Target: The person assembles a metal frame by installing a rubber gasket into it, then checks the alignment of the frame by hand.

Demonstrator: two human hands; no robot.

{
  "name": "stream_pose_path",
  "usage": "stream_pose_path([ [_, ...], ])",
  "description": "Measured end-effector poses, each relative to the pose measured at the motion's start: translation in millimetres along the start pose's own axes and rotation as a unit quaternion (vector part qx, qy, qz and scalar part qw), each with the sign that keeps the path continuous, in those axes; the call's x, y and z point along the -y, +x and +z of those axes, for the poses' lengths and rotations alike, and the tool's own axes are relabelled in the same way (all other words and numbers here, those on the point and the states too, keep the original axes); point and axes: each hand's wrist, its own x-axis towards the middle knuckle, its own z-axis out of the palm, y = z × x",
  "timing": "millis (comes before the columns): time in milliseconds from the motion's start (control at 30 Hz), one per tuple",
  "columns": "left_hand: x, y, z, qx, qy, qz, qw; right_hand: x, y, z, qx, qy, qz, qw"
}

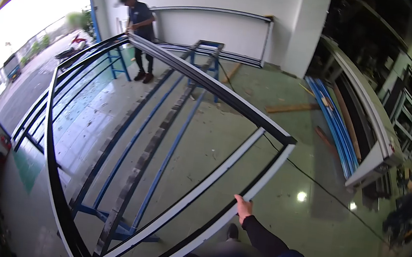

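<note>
A large black-and-white metal frame [226,96], of the window or door kind, spans the middle of the head view. My right hand [243,208] grips its near end rail, with the fingers wrapped round the edge and a dark sleeve behind. A second bar [199,183] runs alongside that rail inside the frame. Beneath lies a long blue-and-black stand [142,164] with several parallel bars, which the frame overlaps in view. At the frame's far corner a person [141,18] in dark clothes has their hands close to it. My left hand is not in view.
Another frame [215,11] leans on the white back wall. Blue lengths of bar [332,126] lie on the floor at right beside a long bench [367,110]. A dark cable [329,193] crosses the floor. A wooden plank [291,108] lies farther back.
</note>
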Motion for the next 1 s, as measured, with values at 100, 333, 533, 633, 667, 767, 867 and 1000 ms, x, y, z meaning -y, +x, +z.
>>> stream_pose_path([
  [100, -111.5, -46.6, 42.0, 0.223, -0.132, 0.023, 0.966, 16.4, -18.8, -9.4, 0.011, -0.024, -0.028, 0.999],
  [333, -485.9, -166.9, -48.7, 0.454, -0.428, 0.295, 0.724, 45.0, 0.2, -156.7, 0.296, -0.051, 0.101, 0.948],
  [533, -721.5, -244.3, -42.8, 0.493, -0.467, 0.282, 0.678, 57.0, 81.1, -398.1, 0.022, 0.010, 0.068, 0.997],
  [633, -826.4, -247.8, -15.9, 0.459, -0.449, 0.262, 0.720, 93.7, 111.0, -481.8, -0.087, 0.047, 0.047, 0.994],
  [667, -856.4, -245.6, -10.2, 0.431, -0.438, 0.263, 0.744, 105.8, 126.6, -493.3, -0.103, 0.045, 0.035, 0.993],
  [767, -931.4, -244.0, 23.4, 0.404, -0.405, 0.235, 0.786, 136.0, 176.2, -506.4, -0.116, 0.039, 0.010, 0.992],
  [867, -993.5, -248.5, 73.0, 0.479, -0.355, 0.181, 0.782, 165.3, 241.7, -479.5, -0.047, 0.007, -0.002, 0.999],
  [1000, -1077.3, -253.7, 75.6, 0.563, -0.373, 0.027, 0.737, 191.2, 355.4, -445.9, 0.083, -0.115, -0.028, 0.989],
])
